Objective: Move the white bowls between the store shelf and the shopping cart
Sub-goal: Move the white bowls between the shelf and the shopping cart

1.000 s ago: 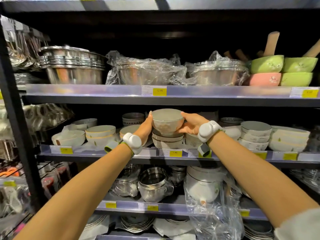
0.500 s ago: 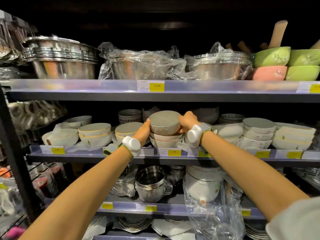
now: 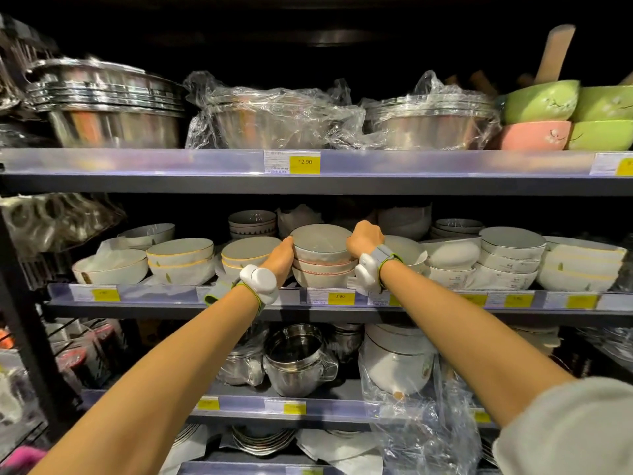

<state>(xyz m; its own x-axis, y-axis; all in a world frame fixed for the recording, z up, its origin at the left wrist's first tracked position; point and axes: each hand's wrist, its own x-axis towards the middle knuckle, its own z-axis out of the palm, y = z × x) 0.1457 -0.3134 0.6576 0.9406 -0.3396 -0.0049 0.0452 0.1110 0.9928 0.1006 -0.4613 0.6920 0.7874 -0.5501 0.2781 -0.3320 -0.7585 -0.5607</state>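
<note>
A white bowl (image 3: 321, 242) sits on top of a stack of two similar bowls (image 3: 322, 274) on the middle store shelf (image 3: 171, 296). My left hand (image 3: 282, 257) presses against its left side and my right hand (image 3: 363, 236) grips its right rim. Both wrists carry white bands. The bowl rests nested in the stack and both hands still clasp it. No shopping cart is in view.
More white bowls stand left (image 3: 180, 257) and right (image 3: 510, 255) of the stack. Steel pots (image 3: 106, 104) and green and pink bowls (image 3: 548, 114) fill the upper shelf. Steel mugs (image 3: 294, 358) and a wrapped white pot (image 3: 397, 365) stand below. A dark upright post (image 3: 24, 320) is at the left.
Both hands lowered the white bowl from above the stack down onto it. The view moved closer to the shelf.
</note>
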